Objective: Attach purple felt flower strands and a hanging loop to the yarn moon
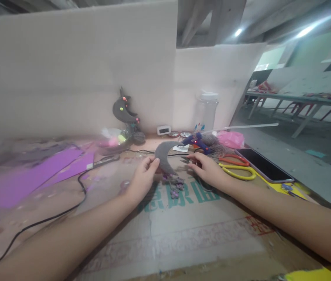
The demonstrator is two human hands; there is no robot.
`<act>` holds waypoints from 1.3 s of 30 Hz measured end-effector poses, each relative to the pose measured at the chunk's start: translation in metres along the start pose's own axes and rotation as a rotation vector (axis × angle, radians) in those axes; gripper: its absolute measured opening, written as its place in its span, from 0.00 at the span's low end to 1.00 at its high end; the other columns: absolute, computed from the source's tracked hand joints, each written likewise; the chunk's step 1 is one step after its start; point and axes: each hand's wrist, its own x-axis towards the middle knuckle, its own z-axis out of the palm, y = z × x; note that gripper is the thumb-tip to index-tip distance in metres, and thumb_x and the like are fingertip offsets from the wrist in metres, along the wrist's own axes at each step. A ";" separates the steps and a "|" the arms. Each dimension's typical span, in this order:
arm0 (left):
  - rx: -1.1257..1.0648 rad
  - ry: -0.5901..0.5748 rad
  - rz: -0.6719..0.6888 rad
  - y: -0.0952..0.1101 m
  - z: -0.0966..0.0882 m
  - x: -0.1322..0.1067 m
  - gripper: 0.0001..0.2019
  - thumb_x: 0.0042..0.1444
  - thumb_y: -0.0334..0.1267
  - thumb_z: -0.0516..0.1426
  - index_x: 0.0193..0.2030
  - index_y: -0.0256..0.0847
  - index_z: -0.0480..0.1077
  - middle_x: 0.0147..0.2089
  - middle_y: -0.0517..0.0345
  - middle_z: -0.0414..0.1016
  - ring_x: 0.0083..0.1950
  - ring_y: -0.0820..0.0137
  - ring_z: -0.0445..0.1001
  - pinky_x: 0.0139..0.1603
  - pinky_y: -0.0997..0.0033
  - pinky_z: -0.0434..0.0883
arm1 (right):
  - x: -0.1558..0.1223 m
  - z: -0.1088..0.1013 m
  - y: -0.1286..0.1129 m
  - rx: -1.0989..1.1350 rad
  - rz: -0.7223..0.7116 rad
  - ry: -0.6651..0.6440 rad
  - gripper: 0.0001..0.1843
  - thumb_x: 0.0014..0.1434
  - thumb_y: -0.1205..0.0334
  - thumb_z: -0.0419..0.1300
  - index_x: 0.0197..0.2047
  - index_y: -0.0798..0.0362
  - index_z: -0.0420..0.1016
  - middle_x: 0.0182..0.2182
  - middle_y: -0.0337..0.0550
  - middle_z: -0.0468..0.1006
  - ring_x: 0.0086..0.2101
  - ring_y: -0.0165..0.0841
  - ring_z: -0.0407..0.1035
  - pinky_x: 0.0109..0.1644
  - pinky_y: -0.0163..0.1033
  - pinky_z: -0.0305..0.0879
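Note:
My left hand (144, 173) pinches a grey, felt-like crescent moon (161, 154) by its outer edge, thumb on the front. Below the moon's lower tip hang small purple-grey flower-like pieces (176, 187), touching or just above the cardboard (177, 234). To the right of the moon, apart from it, my right hand (202, 166) has its fingers curled around a small dark pointed thing (185, 159), too blurred to name. Behind that hand lies a blue glue gun (197, 141) with a small red light. Yellow-handled scissors (238, 171) and an orange handle (235, 158) lie beside my right wrist.
Purple sheets (45, 171), a utility knife (105, 160) and a black cable (80, 195) lie left. Behind stand a decorated dark crescent (122, 110), a bowl of pompoms (114, 140) and a clear jar (206, 111). A phone (265, 166) and pink bag (231, 138) are right.

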 end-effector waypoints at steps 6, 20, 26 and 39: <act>0.052 0.023 0.051 -0.002 0.003 -0.003 0.15 0.58 0.50 0.55 0.38 0.38 0.66 0.24 0.65 0.67 0.22 0.77 0.66 0.23 0.79 0.63 | 0.004 0.000 0.009 -0.058 -0.090 -0.050 0.15 0.59 0.65 0.58 0.50 0.56 0.73 0.45 0.52 0.75 0.47 0.42 0.67 0.54 0.49 0.62; 0.058 0.138 0.115 -0.002 -0.003 0.004 0.14 0.58 0.49 0.55 0.35 0.38 0.66 0.27 0.62 0.69 0.30 0.73 0.69 0.33 0.75 0.66 | 0.002 -0.001 0.011 -0.007 -0.157 -0.133 0.12 0.60 0.64 0.56 0.47 0.53 0.73 0.45 0.51 0.75 0.46 0.41 0.69 0.53 0.49 0.65; 0.011 0.080 0.040 -0.011 -0.003 0.005 0.16 0.59 0.51 0.53 0.36 0.39 0.65 0.17 0.68 0.63 0.20 0.74 0.63 0.24 0.77 0.61 | 0.005 0.005 0.016 -0.045 -0.183 0.009 0.12 0.63 0.62 0.54 0.48 0.53 0.72 0.46 0.51 0.74 0.48 0.42 0.68 0.54 0.50 0.64; -0.051 0.079 0.090 0.026 -0.009 0.002 0.12 0.56 0.46 0.58 0.32 0.37 0.71 0.27 0.61 0.70 0.30 0.74 0.69 0.34 0.76 0.66 | -0.005 -0.007 -0.001 -0.145 -0.261 0.093 0.11 0.65 0.61 0.51 0.44 0.53 0.72 0.40 0.51 0.77 0.43 0.40 0.70 0.49 0.48 0.68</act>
